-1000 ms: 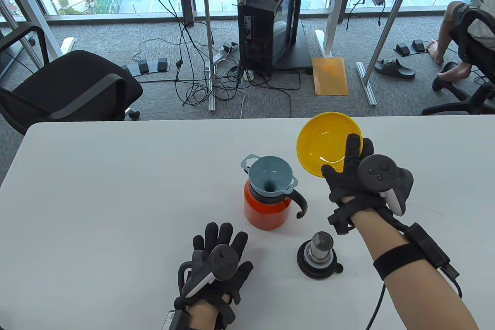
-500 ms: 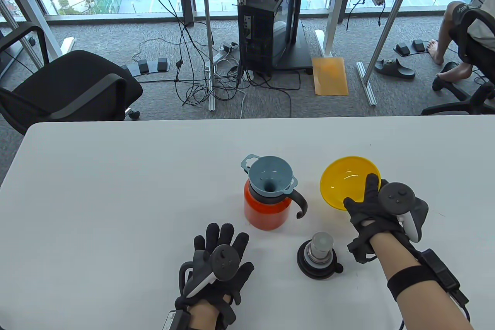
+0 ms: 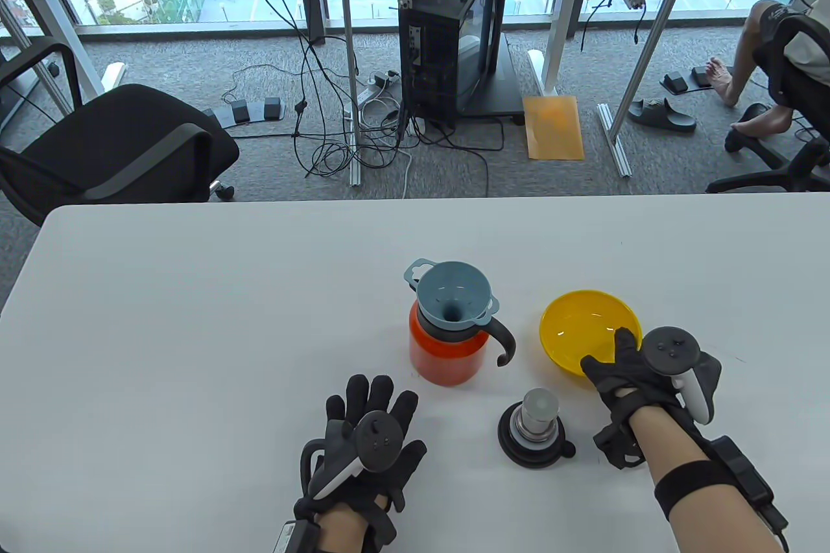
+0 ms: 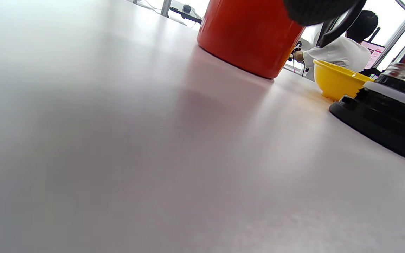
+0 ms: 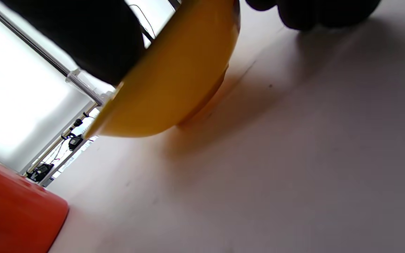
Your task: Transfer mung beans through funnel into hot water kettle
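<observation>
Kettle [image 3: 446, 345]: stands upright mid-table, red body, long axis vertical, black handle [image 3: 504, 345] curling toward my right.
Funnel [image 3: 452, 295]: blue, seated in the kettle's mouth, wide end up, spout pointing straight down.
Bowl [image 3: 587, 336]: yellow, on the table right of the kettle, mouth up, base down on the surface.
Right hand [image 3: 626, 371]: I grip the bowl's near rim.
Left hand [image 3: 371, 443]: lies flat on the table, fingers spread, holding nothing.
Lid [image 3: 535, 428]: upright, near me, between my hands.
</observation>
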`<state>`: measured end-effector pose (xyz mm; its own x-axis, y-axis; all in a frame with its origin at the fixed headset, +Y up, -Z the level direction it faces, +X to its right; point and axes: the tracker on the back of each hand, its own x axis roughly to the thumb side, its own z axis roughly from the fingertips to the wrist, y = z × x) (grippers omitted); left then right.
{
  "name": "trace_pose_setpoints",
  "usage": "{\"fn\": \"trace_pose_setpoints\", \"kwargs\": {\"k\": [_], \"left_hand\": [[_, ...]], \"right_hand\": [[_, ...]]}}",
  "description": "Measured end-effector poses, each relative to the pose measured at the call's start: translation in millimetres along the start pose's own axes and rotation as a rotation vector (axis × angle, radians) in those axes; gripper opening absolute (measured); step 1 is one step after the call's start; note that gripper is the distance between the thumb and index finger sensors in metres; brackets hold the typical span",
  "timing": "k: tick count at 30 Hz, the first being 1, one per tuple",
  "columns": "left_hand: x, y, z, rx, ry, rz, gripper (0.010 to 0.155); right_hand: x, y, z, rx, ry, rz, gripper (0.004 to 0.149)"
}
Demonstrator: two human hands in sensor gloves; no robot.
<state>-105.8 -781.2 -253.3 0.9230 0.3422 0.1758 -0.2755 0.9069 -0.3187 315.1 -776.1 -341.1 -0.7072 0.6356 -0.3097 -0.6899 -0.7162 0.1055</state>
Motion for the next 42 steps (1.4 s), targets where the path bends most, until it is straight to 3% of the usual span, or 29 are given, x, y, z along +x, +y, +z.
{"fn": "trace_pose_setpoints", "kwargs": {"k": [9, 21, 33, 42], "left_hand": [[-1, 0, 1, 0.002, 0.000, 0.005, 0.077], [-1, 0, 1, -0.001, -0.004, 0.013, 0.077], [-1, 0, 1, -0.005, -0.016, 0.021, 0.077], [0, 0, 0, -0.009, -0.022, 0.023, 0.077]], "right_hand": [[13, -13, 3, -0.048, -0.071, -0.031, 0.088], [110, -29, 24, -0.045, -0.364, -0.001, 0.087], [202, 6, 51, 0.063, -0.587, 0.104, 0.086], [222, 36, 48, 0.083, -0.630, 0.166, 0.071]]}}
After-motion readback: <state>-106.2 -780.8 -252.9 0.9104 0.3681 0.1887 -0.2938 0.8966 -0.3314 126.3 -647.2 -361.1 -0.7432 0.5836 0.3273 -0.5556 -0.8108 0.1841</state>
